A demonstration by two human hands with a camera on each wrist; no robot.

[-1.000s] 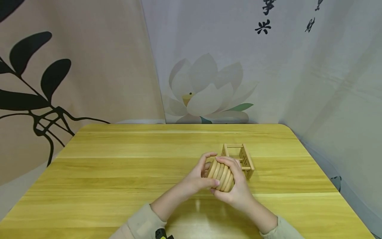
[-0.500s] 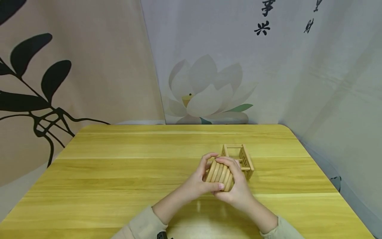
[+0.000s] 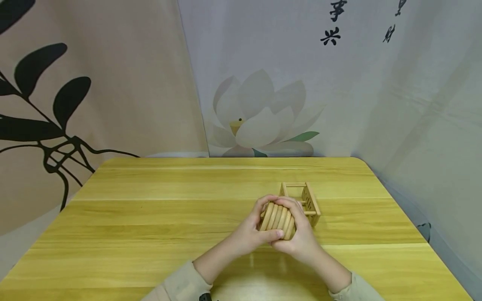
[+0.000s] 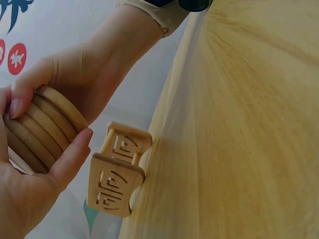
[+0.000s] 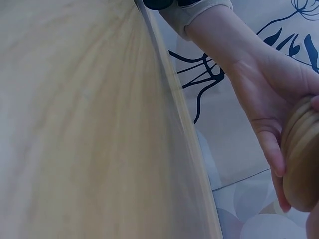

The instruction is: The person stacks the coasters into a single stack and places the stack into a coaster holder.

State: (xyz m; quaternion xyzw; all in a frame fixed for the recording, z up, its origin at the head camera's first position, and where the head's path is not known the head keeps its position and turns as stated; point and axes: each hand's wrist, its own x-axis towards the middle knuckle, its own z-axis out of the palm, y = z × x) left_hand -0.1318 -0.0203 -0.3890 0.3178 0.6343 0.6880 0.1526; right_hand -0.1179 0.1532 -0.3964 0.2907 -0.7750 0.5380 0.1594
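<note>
A stack of several round wooden coasters (image 3: 278,219) is held on edge, side by side, between both hands above the table. My left hand (image 3: 251,229) grips it from the left, thumb laid across the near edges. From the right my right hand (image 3: 301,234) grips the other end, fingers over the top and thumb below. In the left wrist view the coasters (image 4: 42,129) show as smooth, pale discs pressed together. Just behind the hands stands a small wooden holder (image 3: 310,200) with slotted side panels joined by rods; the hands partly hide it.
The wooden table (image 3: 150,217) spreads out on all sides of the hands, with rounded far corners. Behind it hangs a printed cloth backdrop (image 3: 260,113) with a lotus, dark leaves and written characters.
My left thumb has slid right along the coasters' edges, and the left fingers have closed in over the top. The coasters sit more evenly lined up. The holder has stayed put.
</note>
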